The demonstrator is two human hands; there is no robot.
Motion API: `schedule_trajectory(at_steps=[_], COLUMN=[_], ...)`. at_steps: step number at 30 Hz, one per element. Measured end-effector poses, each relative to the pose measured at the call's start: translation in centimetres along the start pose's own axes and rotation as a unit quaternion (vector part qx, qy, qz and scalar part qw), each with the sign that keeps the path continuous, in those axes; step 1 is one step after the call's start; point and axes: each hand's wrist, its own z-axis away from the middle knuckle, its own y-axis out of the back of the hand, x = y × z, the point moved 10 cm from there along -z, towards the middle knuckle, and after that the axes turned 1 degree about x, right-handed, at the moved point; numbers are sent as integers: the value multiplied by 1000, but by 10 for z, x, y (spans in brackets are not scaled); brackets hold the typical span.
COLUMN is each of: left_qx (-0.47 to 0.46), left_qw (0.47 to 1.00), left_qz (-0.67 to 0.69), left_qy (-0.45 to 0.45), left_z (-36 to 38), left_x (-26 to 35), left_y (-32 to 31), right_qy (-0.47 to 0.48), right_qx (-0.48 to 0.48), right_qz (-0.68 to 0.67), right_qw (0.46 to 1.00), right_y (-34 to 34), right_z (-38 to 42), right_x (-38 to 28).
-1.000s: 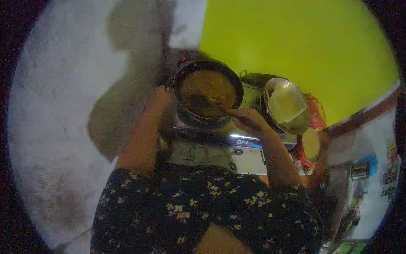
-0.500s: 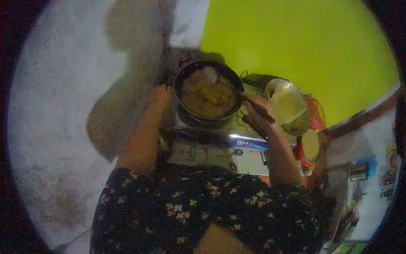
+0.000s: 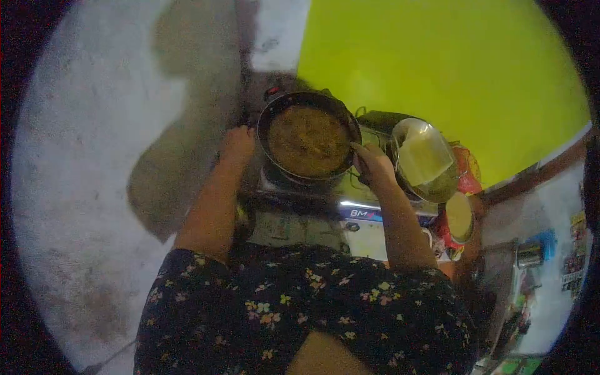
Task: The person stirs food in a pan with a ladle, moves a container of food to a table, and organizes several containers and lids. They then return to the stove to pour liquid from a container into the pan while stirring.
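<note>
A dark round pan (image 3: 269, 153) holding brown food (image 3: 309, 140) sits on a stove (image 3: 300, 201). Just left of the pan, my left hand (image 3: 239, 144) is closed with its knuckles up; what it grips is hidden. At the pan's right rim, my right hand (image 3: 376, 165) has its fingers pressed together; whatever is between them is too dark to make out. The food lies spread across the pan's bottom, fairly level.
Right of the stove stands a clear container (image 3: 427, 156) with something pale in it. A round pale lid or tub (image 3: 459, 217) and a red bag (image 3: 469, 172) are beside it. A yellow-green wall (image 3: 437, 62) rises behind; a grey wall (image 3: 81, 156) is at the left.
My right hand has come down and slightly left to the pan's rim, and the dark handle in it no longer shows. A whitish patch over the food has gone. My left hand has hardly moved.
</note>
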Motion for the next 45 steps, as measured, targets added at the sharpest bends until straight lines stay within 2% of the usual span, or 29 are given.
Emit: schedule_trajectory(at_steps=[1, 3, 4, 6, 7, 9, 11, 14, 17, 20, 23, 26, 30, 35, 38, 39, 41, 42, 45], left_qx=[-17, -53, -54, -54, -48, -38, -60, -58, -50, -33, -20, -11, 3, -7, 4, 12, -21, -37, -7], left_qw=[1000, 998, 998, 998, 999, 999, 998, 998, 999, 999, 1000, 1000, 1000, 1000, 1000, 1000, 1000, 999, 1000], left_qz=[5, 15, 2, -22, -15, -1, 6, 8, 7, -8, 10, 16, 7, 11, 15, 19, 14, 11, -6], left_qy=[8, 25, 24, 19, 16, 10, 21, 21, 18, 10, -9, -17, 4, 1, 10, 13, 10, 8, -6], left_z=[2, 8, 6, -1, 0, 3, 6, 3, -2, -10, -7, -4, 1, 8, 4, 3, 2, 3, -1], left_x=[2, 5, 5, 3, 2, 3, 6, 7, 7, 0, 6, 7, 6, 10, 3, 4, 4, 6, 4], left_y=[3, 8, 6, 0, -2, -4, -2, -5, -5, -11, -2, 0, 7, 15, 9, 10, 9, 8, 5], right_qy=[80, 191, 222, 214, 176, 155, 191, 97, 154, 148, -11, -100, -69, -103, -55, -12, 31, 31, 43], right_qx=[35, 106, 144, 188, 195, 205, 212, 208, 189, 195, 185, 198, 230, 240, 262, 259, 257, 258, 260], right_qz=[59, 83, 48, 52, 90, 77, -23, -44, -160, -91, -202, -353, -385, -390, -351, -333, -300, -286, -246], right_qw=[994, 972, 963, 957, 961, 963, 958, 972, 957, 965, 962, 909, 891, 883, 897, 906, 918, 922, 933], right_y=[1, 3, 7, 16, 20, 23, 23, 19, 10, 12, 11, 11, 27, 33, 42, 43, 45, 43, 40], right_z=[1, 1, 3, 8, 22, 23, 7, 6, -6, -7, -2, -2, -1, -13, 0, -3, -4, 0, 14], right_x=[-4, -11, -11, -6, -18, -11, 19, 26, 41, 40, 40, 62, 66, 96, 64, 59, 52, 43, 5])
